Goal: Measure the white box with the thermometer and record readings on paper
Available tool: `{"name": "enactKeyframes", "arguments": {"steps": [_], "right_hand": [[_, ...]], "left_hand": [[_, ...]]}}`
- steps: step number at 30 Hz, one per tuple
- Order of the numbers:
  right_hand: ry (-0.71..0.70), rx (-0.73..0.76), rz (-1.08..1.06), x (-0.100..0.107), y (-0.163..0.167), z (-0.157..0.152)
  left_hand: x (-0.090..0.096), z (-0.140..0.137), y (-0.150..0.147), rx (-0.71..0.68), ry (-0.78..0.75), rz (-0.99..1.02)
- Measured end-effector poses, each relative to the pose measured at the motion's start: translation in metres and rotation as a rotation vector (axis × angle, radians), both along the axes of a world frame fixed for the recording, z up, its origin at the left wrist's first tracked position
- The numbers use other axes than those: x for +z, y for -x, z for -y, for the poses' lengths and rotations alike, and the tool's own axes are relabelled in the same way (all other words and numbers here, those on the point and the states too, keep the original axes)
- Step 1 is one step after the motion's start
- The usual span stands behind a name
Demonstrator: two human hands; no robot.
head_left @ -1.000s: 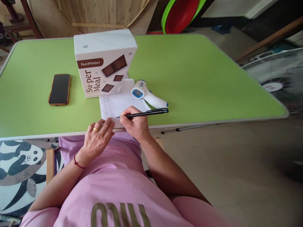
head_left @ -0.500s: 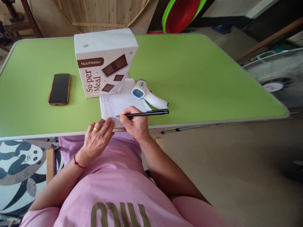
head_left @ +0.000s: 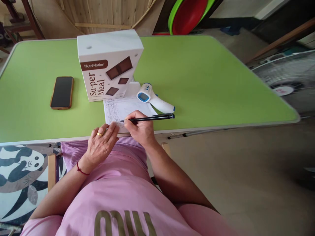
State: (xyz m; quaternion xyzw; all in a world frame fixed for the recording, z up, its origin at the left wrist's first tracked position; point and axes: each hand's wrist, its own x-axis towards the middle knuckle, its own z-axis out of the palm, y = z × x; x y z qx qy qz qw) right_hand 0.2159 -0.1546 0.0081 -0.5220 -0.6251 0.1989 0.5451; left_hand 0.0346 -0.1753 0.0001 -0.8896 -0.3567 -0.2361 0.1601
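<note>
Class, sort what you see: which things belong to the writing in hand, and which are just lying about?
In the job:
pen, gripped by the right hand
paper, with the left hand at its edge

Seemingly just lying about:
phone
box
thermometer
fan

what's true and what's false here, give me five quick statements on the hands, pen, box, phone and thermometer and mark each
1. The right hand holds a pen. True.
2. The left hand has fingers over the paper. True.
3. The thermometer lies to the right of the box. True.
4. The box is tipped over. False: it stands upright.
5. The phone lies on the paper. False: it lies on the table.
</note>
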Motion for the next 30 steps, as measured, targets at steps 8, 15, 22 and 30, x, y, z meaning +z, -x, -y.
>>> {"name": "enactKeyframes", "arguments": {"steps": [8, 15, 22, 30], "right_hand": [[0.021, -0.001, -0.017, -0.0004, 0.0007, 0.0002], [0.026, -0.002, -0.063, 0.0022, 0.0008, 0.0003], [0.052, -0.006, -0.036, 0.0030, 0.0017, 0.0002], [-0.005, -0.029, -0.099, 0.0032, 0.0013, -0.0011]], "left_hand": [[-0.0005, 0.0003, 0.0011, 0.007, 0.022, -0.006], [-0.0015, 0.0002, 0.0009, -0.007, 0.032, 0.013], [-0.0027, 0.0006, 0.0013, 0.002, 0.084, 0.011], [-0.0009, 0.0003, 0.0014, -0.003, 0.028, 0.006]]}}
